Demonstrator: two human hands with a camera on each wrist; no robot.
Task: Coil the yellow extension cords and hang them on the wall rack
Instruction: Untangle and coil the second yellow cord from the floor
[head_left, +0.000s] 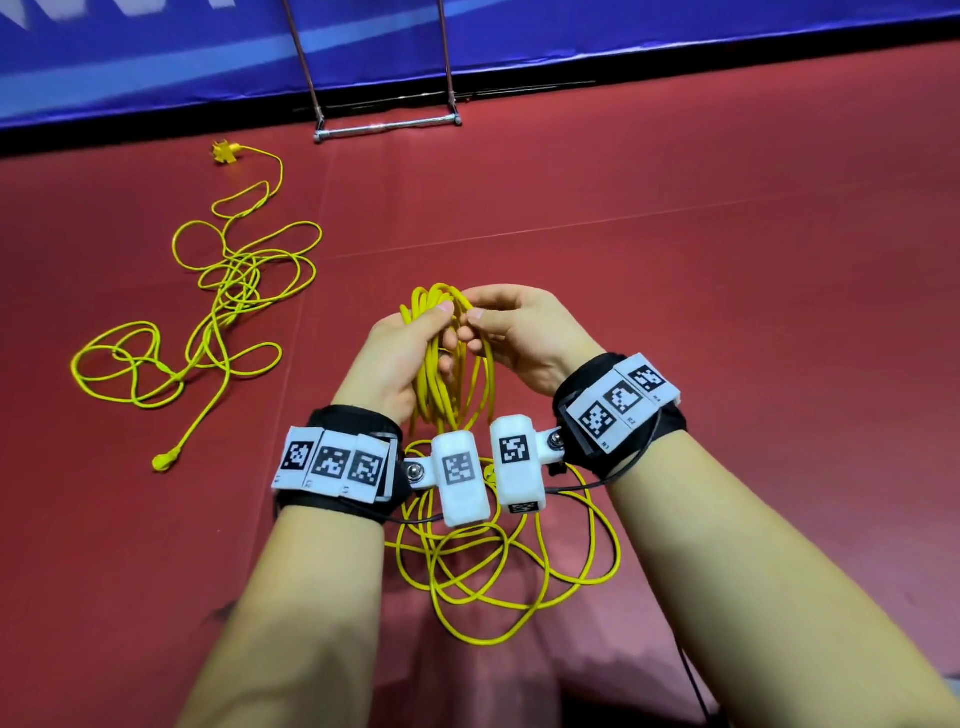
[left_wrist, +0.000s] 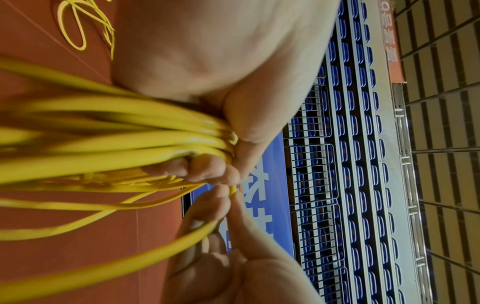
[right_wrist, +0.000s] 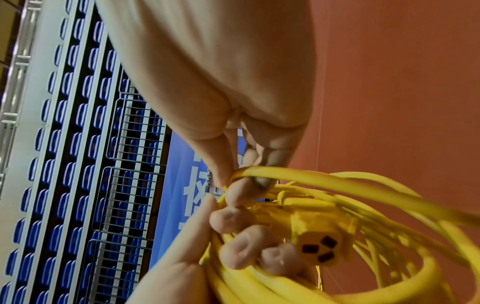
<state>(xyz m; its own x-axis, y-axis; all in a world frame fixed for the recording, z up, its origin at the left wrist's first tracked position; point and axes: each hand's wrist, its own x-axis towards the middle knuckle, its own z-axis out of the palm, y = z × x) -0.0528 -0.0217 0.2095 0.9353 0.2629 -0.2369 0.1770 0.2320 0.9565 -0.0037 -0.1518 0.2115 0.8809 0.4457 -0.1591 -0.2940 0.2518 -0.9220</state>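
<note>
Left hand (head_left: 400, 358) gripping yellow cord coil (head_left: 441, 374), right hand (head_left: 519, 338) pinching one strand, banner lettering unreadable

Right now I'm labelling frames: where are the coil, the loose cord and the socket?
coil (head_left: 435, 358): head view, bundled strands between the hands
loose cord (head_left: 228, 291): head view, tangle's middle on the floor
socket (right_wrist: 319, 246): right wrist view, slotted face

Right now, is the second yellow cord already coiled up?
No, the second cord lies in loose, tangled loops on the red floor, apart from the bundle gripped by the left hand.
</note>
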